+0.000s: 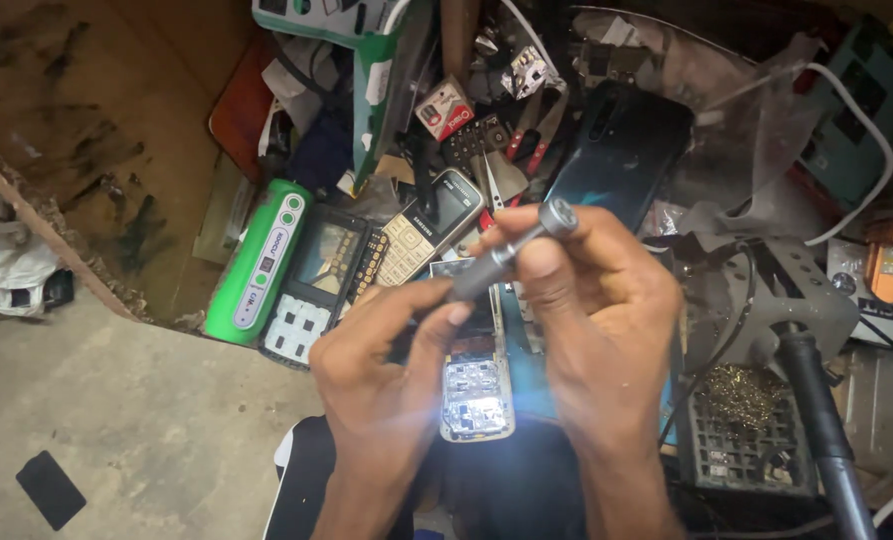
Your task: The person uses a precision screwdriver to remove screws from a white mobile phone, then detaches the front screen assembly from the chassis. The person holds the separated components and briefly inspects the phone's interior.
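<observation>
Hands: right hand [606, 330] pinches grey screwdriver [511, 250] by its barrel, left hand [386, 370] closed on opened keypad phone [474, 385] at desk's near edge | handling: phone light, stiff, likely fragile board, hold by side rims | beyond: green power bank [261, 262], black smartphone [621, 145].

Green power bank [261, 262], black smartphone [621, 150]

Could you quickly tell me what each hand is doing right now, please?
Left hand: closed on the lower end of the grey screwdriver, over the opened phone.
Right hand: closed around the screwdriver's upper end.
</observation>
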